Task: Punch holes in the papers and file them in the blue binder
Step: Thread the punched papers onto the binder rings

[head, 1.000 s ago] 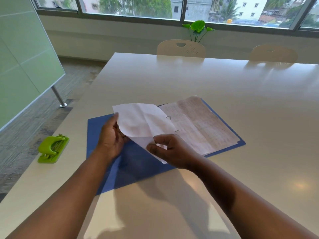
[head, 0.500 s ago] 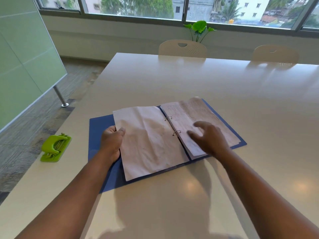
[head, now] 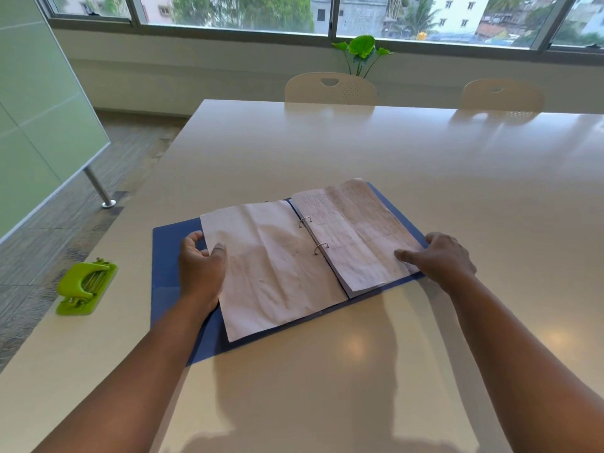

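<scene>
Blue binder (head: pixel 170 256) on a cream worktop (head: pixel 359 152); its papers (head: pixel 277 266) are white — the right-hand stack (head: pixel 356 233) faintly printed in reddish rows. The hole punch (head: pixel 85 287) is lime green (as is the plant (head: pixel 361 49)).

Bright window daylight — glare, wide-angle edge distortion.
</scene>
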Tool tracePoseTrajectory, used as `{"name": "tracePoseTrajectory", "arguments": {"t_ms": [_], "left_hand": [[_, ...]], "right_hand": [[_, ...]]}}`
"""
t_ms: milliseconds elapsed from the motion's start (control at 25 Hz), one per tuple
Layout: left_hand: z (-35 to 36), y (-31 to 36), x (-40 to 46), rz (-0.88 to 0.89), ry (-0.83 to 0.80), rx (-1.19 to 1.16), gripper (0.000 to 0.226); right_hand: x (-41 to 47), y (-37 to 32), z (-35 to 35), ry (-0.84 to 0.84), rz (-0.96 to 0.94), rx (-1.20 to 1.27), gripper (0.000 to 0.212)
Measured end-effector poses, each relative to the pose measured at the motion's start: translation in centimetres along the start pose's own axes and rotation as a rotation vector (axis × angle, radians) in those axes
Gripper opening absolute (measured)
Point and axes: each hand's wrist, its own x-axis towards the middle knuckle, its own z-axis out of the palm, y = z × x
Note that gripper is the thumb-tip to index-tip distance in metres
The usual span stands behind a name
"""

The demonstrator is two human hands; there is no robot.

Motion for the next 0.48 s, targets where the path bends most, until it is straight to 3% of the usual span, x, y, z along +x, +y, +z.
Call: {"name": "tracePoseTrajectory", "arguments": {"t_ms": [80, 240, 480], "left_hand": [[-0.12, -0.41, 0.03, 0.027, -0.013, 0.031, 0.04], [-0.06, -0.85, 0.36, 0.076, -0.059, 0.087, 0.02], [-0.07, -0.64, 0.07, 0.089, -0.07, 0.129, 0.015]], "right_hand": [[-0.03, 0.08, 0.17, 0.006, -0.001, 0.043, 0.068], [-0.02, -0.15, 0.28, 0.002, 0.002, 0.172, 0.055], [-0.03, -0.29, -0.17, -0.007, 0.018, 0.294, 0.085]]}}
